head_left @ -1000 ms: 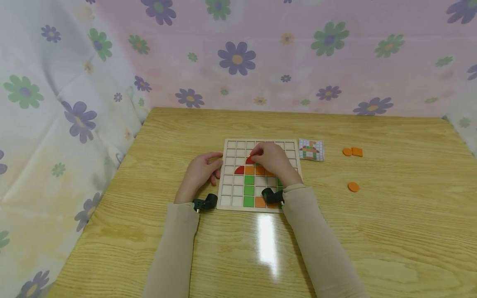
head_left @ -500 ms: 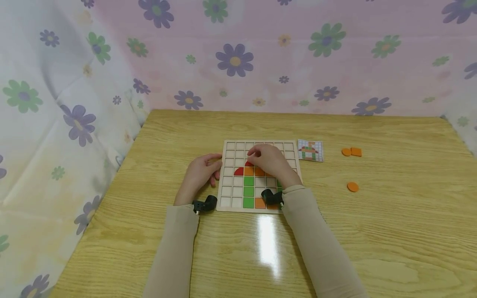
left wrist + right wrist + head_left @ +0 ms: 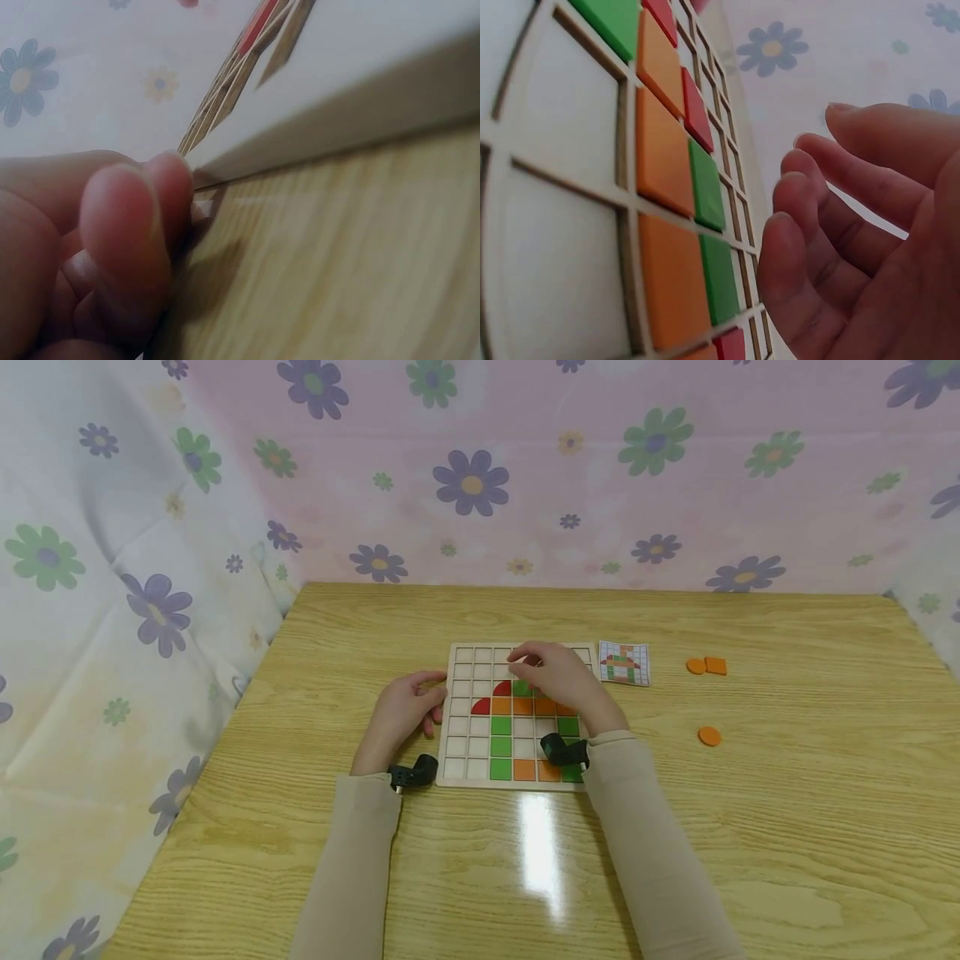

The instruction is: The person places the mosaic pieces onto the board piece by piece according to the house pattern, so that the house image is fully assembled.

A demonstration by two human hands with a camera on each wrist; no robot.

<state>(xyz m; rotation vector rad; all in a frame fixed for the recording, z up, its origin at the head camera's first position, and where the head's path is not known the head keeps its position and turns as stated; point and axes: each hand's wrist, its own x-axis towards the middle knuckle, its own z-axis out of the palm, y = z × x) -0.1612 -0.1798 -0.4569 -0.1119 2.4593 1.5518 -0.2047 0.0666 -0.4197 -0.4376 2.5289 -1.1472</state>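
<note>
A wooden grid board (image 3: 455, 747) lies on the table, with green, orange and red pieces in some of its cells. A red rounded piece (image 3: 502, 689) sits in a cell left of a green square (image 3: 522, 687); another red rounded piece (image 3: 481, 706) is one row nearer. My right hand (image 3: 562, 677) hovers over the board's upper part, fingers loosely bent and nothing between them, as the right wrist view confirms. At the board's left edge rests my left hand (image 3: 405, 708), its fingertips (image 3: 171, 176) against the rim. The right hand hides some cells on the right.
A small printed pattern card (image 3: 624, 662) lies beside the board's upper right corner. Farther right are an orange disc (image 3: 696, 667), an orange square (image 3: 716, 666) touching it, and a nearer orange disc (image 3: 709, 736). Flowered cloth (image 3: 480, 527) hangs behind and at the left.
My right hand has let go of the red rounded piece, now flat in its cell, and has lifted away to the right with its fingers spread. The left hand stays put.
</note>
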